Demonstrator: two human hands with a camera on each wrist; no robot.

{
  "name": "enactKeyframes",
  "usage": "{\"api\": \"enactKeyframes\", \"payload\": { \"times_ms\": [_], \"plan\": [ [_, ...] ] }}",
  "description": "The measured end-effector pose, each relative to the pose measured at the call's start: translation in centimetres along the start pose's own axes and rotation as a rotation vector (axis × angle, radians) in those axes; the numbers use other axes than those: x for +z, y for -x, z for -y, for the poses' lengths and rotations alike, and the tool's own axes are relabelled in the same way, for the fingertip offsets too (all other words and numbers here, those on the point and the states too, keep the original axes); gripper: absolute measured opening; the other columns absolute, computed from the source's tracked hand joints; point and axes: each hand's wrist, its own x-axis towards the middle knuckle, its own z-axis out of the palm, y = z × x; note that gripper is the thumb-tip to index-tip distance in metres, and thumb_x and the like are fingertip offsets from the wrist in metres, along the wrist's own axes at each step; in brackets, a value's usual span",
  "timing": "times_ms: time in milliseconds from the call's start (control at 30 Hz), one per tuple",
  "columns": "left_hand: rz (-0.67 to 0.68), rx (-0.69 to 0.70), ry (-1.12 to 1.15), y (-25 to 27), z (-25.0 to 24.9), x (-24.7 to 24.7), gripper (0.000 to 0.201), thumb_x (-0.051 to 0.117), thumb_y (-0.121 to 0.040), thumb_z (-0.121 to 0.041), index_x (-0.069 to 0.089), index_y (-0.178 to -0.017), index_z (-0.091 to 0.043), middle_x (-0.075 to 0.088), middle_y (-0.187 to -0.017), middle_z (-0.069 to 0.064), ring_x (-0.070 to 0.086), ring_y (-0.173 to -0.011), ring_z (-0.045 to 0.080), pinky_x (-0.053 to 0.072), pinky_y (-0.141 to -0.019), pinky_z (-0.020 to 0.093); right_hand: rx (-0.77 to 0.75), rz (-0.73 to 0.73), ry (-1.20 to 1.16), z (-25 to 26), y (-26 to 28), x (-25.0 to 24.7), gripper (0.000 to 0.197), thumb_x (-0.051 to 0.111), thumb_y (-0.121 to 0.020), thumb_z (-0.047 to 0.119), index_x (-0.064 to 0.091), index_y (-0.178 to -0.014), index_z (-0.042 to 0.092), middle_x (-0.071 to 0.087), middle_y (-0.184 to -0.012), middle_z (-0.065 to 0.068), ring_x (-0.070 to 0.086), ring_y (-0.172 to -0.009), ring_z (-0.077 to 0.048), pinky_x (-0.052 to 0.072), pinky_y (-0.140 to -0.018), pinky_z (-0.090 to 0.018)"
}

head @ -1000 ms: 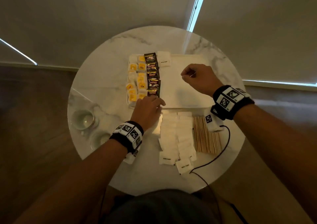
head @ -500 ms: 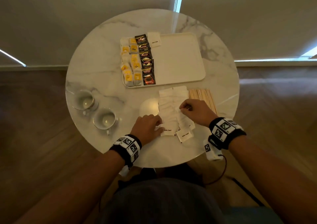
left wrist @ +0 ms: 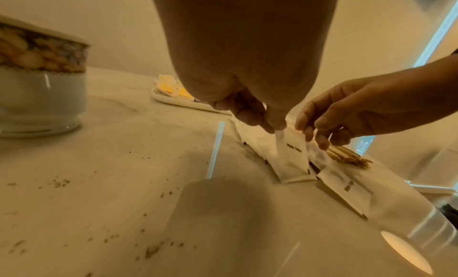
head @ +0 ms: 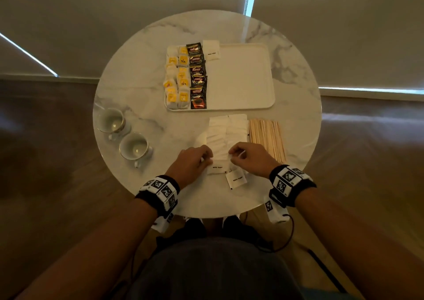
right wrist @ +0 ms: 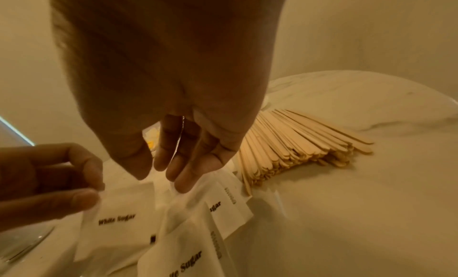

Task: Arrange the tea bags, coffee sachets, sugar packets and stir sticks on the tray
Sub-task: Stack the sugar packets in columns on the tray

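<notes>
Left hand (head: 195, 162) grip pinches corner of white sugar packet (head: 217, 167); right hand (head: 249, 158) grip pinches neighbouring packet (right wrist: 181, 212), likely peeling singles off pile (head: 227, 134) on worktop (head: 142, 74). Tray (head: 241, 81), well apart, carries placed packet (head: 211, 50) beside coffee sachets (head: 197, 74).

The tray (head: 241, 81) sat on the far half of the table (head: 137, 70). At its left end lay two columns of tea bags (head: 177, 79), with a column of coffee sachets (head: 197, 74) just to their right. A lone sugar packet (head: 211, 50) lay beside the farthest sachet. On the table, near of the tray, lay a pile of sugar packets (head: 227, 134), with the stir sticks (head: 266, 136) just to its right. Two cups (head: 111, 120) stood well to the left. At the pile's near end the left hand (head: 195, 162) held the near packet (head: 216, 167) by its left corner, and the right hand (head: 249, 158) was just to the right of it.
</notes>
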Motion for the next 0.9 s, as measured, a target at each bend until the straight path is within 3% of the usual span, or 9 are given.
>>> {"api": "enactKeyframes", "payload": {
  "times_ms": [100, 267, 333, 533, 767, 900],
  "plan": [
    [-0.071, 0.013, -0.002, -0.1, -0.6, -0.5, 0.005, 0.059, -0.094, -0.029, 0.056, -0.098, -0.026, 0.054, -0.084, -0.016, 0.05, -0.076, 0.009, 0.047, -0.076, 0.034, -0.067, 0.076, 0.036, 0.3, -0.5, -0.1, 0.018, 0.07, -0.086, 0.031, 0.07, -0.103, 0.025, 0.068, -0.095, 0.013, 0.06, -0.082, 0.002, 0.045, -0.072, -0.009],
    [-0.128, -0.016, -0.008, -0.7, -0.9, -0.3, 0.009, 0.062, -0.092, -0.032, 0.057, -0.1, -0.028, 0.057, -0.089, -0.016, 0.052, -0.078, 0.009, 0.049, -0.078, 0.037, -0.109, 0.083, 0.018, 0.2, -1.4, -0.5, 0.007, 0.065, -0.091, 0.027, 0.07, -0.094, 0.022, 0.067, -0.091, 0.012, 0.06, -0.083, 0.0, 0.045, -0.074, -0.011],
    [-0.141, -0.081, -0.012, -0.8, -0.8, 0.2, 0.013, 0.062, -0.091, -0.035, 0.057, -0.1, -0.027, 0.06, -0.091, -0.013, 0.053, -0.078, 0.01, 0.049, -0.078, 0.037, -0.109, 0.079, 0.015, 0.2, -1.6, -0.9, 0.005, 0.063, -0.092, 0.025, 0.067, -0.092, 0.022, 0.067, -0.091, 0.01, 0.06, -0.084, -0.002, 0.046, -0.074, -0.015],
    [-0.047, -0.304, 0.01, -0.7, -0.6, 2.0, 0.021, 0.067, -0.087, -0.04, 0.057, -0.094, -0.023, 0.064, -0.088, -0.007, 0.059, -0.078, 0.015, 0.048, -0.075, 0.031, -0.094, 0.043, 0.02, -0.1, -2.0, -2.1, 0.008, 0.059, -0.094, 0.024, 0.064, -0.092, 0.017, 0.066, -0.09, 0.009, 0.058, -0.08, 0.0, 0.04, -0.068, -0.009],
    [-0.049, -0.23, 0.066, -0.8, -0.6, 1.8, 0.007, 0.06, -0.091, -0.024, 0.057, -0.097, -0.022, 0.061, -0.083, -0.008, 0.055, -0.069, 0.008, 0.043, -0.066, 0.025, -0.073, 0.014, 0.021, -0.1, -2.4, -2.5, 0.008, 0.059, -0.094, 0.023, 0.064, -0.092, 0.017, 0.066, -0.089, 0.009, 0.058, -0.081, -0.002, 0.039, -0.068, -0.009],
    [0.002, -0.19, 0.04, -0.5, -0.3, 1.3, 0.018, 0.057, -0.093, -0.025, 0.059, -0.111, -0.024, 0.061, -0.091, -0.007, 0.055, -0.074, 0.008, 0.045, -0.072, 0.025, -0.044, -0.013, 0.001, 0.2, -2.6, -2.5, 0.006, 0.059, -0.093, 0.023, 0.063, -0.09, 0.02, 0.066, -0.088, 0.01, 0.06, -0.08, -0.005, 0.044, -0.071, -0.017]
  ]
}}
